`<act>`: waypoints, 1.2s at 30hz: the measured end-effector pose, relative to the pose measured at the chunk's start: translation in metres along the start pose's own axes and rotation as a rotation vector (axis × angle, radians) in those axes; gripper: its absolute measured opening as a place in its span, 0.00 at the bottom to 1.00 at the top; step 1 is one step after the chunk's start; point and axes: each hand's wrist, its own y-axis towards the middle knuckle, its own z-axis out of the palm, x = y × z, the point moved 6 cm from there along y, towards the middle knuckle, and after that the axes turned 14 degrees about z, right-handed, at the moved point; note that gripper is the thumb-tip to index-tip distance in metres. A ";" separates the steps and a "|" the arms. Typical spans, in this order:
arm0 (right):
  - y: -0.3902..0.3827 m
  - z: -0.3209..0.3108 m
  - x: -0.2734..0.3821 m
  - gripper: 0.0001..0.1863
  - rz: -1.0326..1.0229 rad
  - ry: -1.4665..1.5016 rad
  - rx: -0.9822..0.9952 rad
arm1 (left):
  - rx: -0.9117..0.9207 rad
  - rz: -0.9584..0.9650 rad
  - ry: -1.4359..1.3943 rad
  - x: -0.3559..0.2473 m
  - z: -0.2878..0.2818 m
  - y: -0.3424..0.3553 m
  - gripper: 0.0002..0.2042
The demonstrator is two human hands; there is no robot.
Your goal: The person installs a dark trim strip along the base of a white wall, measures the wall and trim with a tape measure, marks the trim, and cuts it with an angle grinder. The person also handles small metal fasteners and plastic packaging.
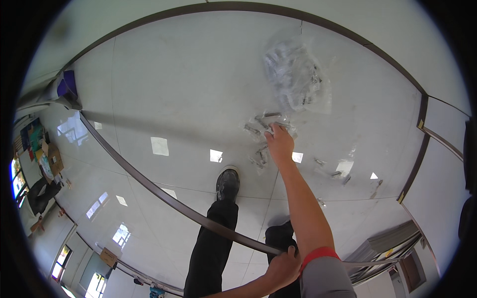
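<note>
My left hand (284, 269) is closed around a long dark bar (164, 196), which runs from beside my right arm to the far left. My right hand (280, 141) reaches down to the white floor (198, 84), its fingers drawn together among small metal fittings in clear plastic wrap. What the fingertips hold, if anything, I cannot make out. One grey fitting (272, 114) lies just beyond them, and another (252, 129) is to their left. Farther off is a large clear plastic bag (294, 74) with several parts inside.
Several loose fittings (336, 174) lie right of my forearm. My dark shoe (228, 184) stands left of my right hand. Stacked flat panels (387, 243) lean at the lower right. At the far left are a cardboard box (53, 160) and a purple object (67, 84). Brown trim edges the floor.
</note>
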 end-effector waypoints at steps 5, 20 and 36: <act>0.015 0.029 0.012 0.13 0.011 -0.139 -0.087 | -0.166 -0.037 -0.260 0.018 0.005 -0.010 0.25; -0.036 -0.020 0.020 0.08 0.508 1.187 0.718 | -0.009 0.074 0.239 0.000 -0.007 0.003 0.19; 0.012 -0.080 -0.048 0.12 0.110 0.032 0.144 | 0.069 0.077 0.248 -0.005 -0.024 0.009 0.20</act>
